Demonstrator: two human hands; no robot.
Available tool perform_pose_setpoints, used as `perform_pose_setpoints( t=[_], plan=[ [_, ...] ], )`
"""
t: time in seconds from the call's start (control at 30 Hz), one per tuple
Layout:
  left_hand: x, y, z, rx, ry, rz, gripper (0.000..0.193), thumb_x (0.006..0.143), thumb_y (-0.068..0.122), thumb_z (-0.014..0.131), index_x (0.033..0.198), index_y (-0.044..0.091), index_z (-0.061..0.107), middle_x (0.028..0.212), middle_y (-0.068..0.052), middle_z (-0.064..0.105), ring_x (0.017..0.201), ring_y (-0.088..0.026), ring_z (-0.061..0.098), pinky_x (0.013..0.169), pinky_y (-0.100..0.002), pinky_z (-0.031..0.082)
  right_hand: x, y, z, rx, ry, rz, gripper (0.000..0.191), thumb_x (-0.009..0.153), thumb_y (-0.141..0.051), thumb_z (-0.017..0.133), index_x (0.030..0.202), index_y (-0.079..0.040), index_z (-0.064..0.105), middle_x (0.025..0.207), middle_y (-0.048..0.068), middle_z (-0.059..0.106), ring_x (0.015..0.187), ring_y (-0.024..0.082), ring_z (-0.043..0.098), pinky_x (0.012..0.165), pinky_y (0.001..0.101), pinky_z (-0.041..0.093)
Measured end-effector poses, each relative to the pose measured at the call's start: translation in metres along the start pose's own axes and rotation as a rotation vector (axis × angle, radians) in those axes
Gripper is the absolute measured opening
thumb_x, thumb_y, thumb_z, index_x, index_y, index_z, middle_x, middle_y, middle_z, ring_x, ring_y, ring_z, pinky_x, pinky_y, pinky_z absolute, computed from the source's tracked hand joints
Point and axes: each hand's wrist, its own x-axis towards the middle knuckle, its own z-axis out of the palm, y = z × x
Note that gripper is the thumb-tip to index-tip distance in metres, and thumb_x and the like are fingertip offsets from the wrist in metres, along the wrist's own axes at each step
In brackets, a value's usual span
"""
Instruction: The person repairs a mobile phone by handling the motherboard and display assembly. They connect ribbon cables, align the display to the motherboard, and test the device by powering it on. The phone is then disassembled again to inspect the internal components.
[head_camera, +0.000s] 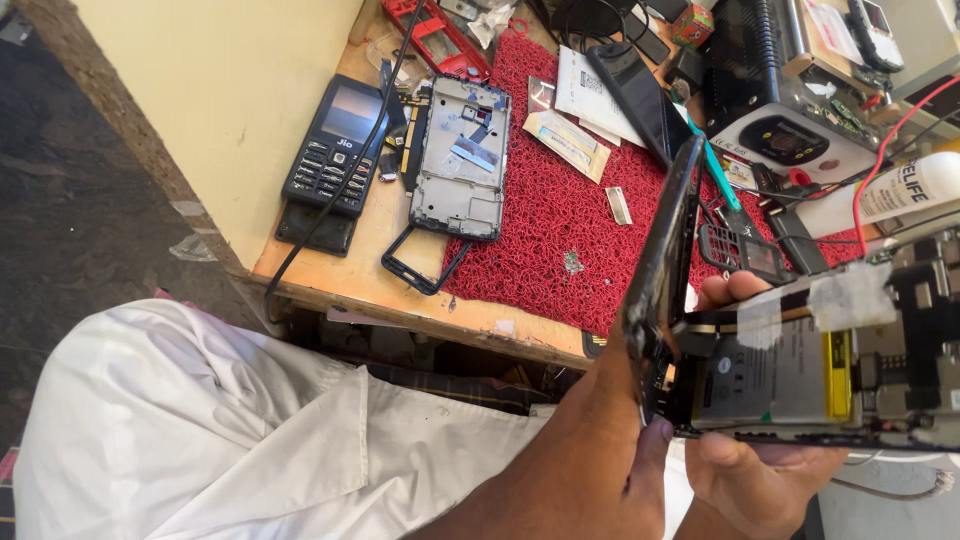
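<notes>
I hold an opened smartphone body (800, 375) flat at the right; its silver battery with a yellow strip and pieces of white tape show on top. A black panel (665, 240) stands up almost at a right angle from the body's left end. My left hand (640, 445) reaches up from below, its thumb pressed at the panel's lower edge. My right hand (765, 480) cups the body from underneath, and one fingertip shows above it near the panel.
A red mesh mat (560, 200) covers the wooden bench (370, 285). On it lie a bare grey phone frame (462, 160), a black keypad phone (335, 150), a thin black bezel (415, 270), a white tube (900, 195), a teal-handled tool (715, 165) and cables.
</notes>
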Motion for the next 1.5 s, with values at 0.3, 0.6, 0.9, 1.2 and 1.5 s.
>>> perform_pose_setpoints(
  t=[0.3,0.6,0.9,1.2,1.5],
  plan=[
    [0.000,0.006,-0.006,-0.023,-0.001,-0.077,0.069,0.094,-0.007,0.049,0.158,-0.002,0.024,0.149,-0.031,0.050,0.146,-0.043,0.048,0.121,-0.046,0.035,0.002,-0.008,-0.001,-0.168,-0.040,0.002,0.095,0.086,-0.019,0.094,0.156,0.009,0.036,0.153,0.033,0.049,0.137,0.037,0.053,0.125,0.0492,0.046],
    [-0.002,-0.012,0.002,-0.105,0.153,-0.057,0.047,0.101,-0.004,0.050,0.147,-0.003,0.046,0.127,-0.021,0.068,0.124,-0.029,0.071,0.108,-0.039,0.053,-0.002,-0.016,0.003,-0.289,-0.043,0.062,0.103,0.082,-0.025,0.096,0.158,0.005,0.034,0.153,0.028,0.050,0.140,0.035,0.053,0.123,0.0474,0.047],
    [0.002,-0.020,0.008,-0.083,0.325,-0.017,0.030,0.097,-0.004,0.056,0.127,-0.003,0.058,0.105,-0.014,0.075,0.099,-0.022,0.079,0.088,-0.032,0.061,-0.003,-0.021,0.014,-0.304,0.042,0.145,0.106,0.077,-0.026,0.098,0.157,0.005,0.036,0.152,0.023,0.051,0.145,0.034,0.052,0.126,0.0495,0.045],
    [0.008,-0.017,0.001,-0.054,0.371,-0.106,0.017,0.091,-0.001,0.064,0.108,-0.002,0.067,0.090,-0.010,0.077,0.085,-0.016,0.078,0.077,-0.029,0.061,-0.005,-0.019,0.021,-0.346,0.060,0.074,0.103,0.077,-0.024,0.098,0.155,0.006,0.038,0.150,0.025,0.053,0.139,0.032,0.054,0.121,0.0456,0.051],
    [0.033,-0.038,-0.013,0.180,0.389,-0.131,0.044,0.083,0.000,0.067,0.126,0.002,0.058,0.095,-0.015,0.077,0.091,-0.030,0.081,0.075,-0.037,0.061,0.020,-0.003,0.027,-0.143,0.061,0.180,0.097,0.075,0.007,0.086,0.155,-0.003,0.032,0.140,0.026,0.059,0.132,0.029,0.060,0.103,0.0391,0.057]
  ],
)
